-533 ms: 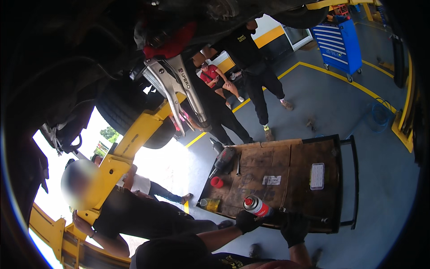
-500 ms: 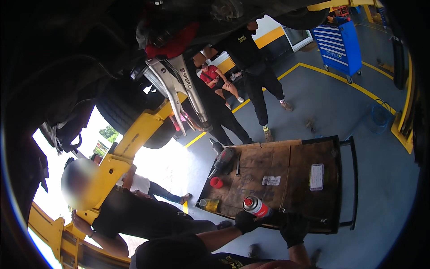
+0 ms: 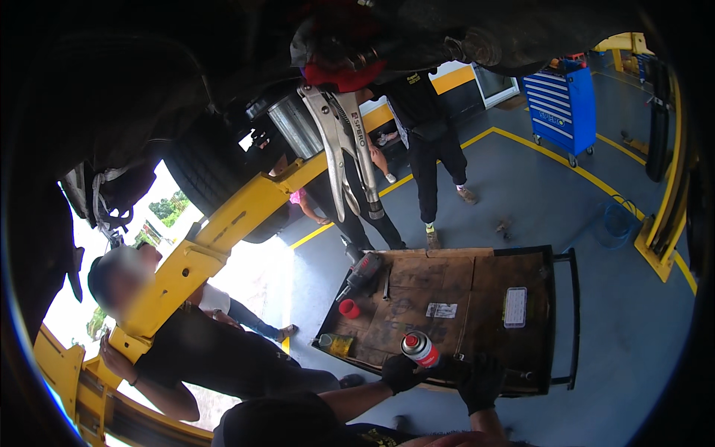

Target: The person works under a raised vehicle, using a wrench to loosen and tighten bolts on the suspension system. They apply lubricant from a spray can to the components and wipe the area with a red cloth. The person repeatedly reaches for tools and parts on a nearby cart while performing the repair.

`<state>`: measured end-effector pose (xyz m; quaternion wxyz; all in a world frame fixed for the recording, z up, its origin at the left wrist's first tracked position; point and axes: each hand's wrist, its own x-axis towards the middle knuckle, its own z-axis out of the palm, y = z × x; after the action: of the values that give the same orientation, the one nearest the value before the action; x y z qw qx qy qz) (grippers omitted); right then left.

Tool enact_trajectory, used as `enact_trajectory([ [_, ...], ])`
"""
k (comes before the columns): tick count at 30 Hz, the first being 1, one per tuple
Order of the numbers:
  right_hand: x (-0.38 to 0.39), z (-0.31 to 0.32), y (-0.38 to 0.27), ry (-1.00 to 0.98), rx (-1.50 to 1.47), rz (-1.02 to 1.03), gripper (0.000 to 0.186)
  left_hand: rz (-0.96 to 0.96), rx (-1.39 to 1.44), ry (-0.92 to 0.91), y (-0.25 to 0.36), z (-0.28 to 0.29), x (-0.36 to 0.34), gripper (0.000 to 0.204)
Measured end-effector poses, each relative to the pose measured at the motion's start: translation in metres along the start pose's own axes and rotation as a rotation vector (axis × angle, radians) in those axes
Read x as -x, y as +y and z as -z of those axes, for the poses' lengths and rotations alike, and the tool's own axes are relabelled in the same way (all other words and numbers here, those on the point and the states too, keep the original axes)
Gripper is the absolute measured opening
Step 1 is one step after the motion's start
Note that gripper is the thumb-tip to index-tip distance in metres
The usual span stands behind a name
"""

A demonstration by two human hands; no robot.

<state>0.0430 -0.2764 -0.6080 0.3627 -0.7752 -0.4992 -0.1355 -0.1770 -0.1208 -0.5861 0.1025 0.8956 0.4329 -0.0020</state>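
Observation:
In my black-gloved left hand (image 3: pixel 402 374) is a spray can (image 3: pixel 420 349) with a red nozzle top, a white shoulder and a red label. It is tilted over the near edge of the cart. My right hand (image 3: pixel 481 381), also in a black glove, is just right of the can, over the cart's near edge. Its fingers blend into the dark background, so I cannot make out whether it holds anything. Overhead, large silver locking pliers (image 3: pixel 341 145) hang from a red part (image 3: pixel 342 74) on the underside of a vehicle.
The cart (image 3: pixel 491 335) bears an impact wrench (image 3: pixel 363 274), a spanner (image 3: pixel 386 283), a red cap (image 3: pixel 348 308), a yellow container (image 3: pixel 337 344) and a white-bordered case (image 3: pixel 515 308). A yellow lift arm (image 3: pixel 216 238) crosses left, beside a co-worker (image 3: pixel 216 357). A blue tool cabinet (image 3: pixel 560 108) stands far right.
My view has shifted, so the pliers sit farther right and lower in the picture, and the cart sits slightly left. The left hand still holds the can.

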Motion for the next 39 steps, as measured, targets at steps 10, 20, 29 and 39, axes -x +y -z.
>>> enact_trajectory([
  [10,0.006,-0.014,0.005,0.01,0.078,0.002,0.04,-0.108,0.107,0.14,-0.004,-0.004,0.003,0.056],
  [20,-0.009,0.005,-0.006,-0.048,0.064,-0.015,0.033,-0.055,0.18,0.116,-0.007,-0.006,0.004,0.054],
  [29,-0.006,0.0,-0.003,-0.047,0.077,-0.018,0.031,-0.022,0.157,0.056,0.009,0.02,0.008,0.05],
  [39,-0.003,-0.001,0.0,-0.079,0.082,0.024,0.039,-0.001,0.179,0.131,0.002,0.006,0.007,0.055],
])
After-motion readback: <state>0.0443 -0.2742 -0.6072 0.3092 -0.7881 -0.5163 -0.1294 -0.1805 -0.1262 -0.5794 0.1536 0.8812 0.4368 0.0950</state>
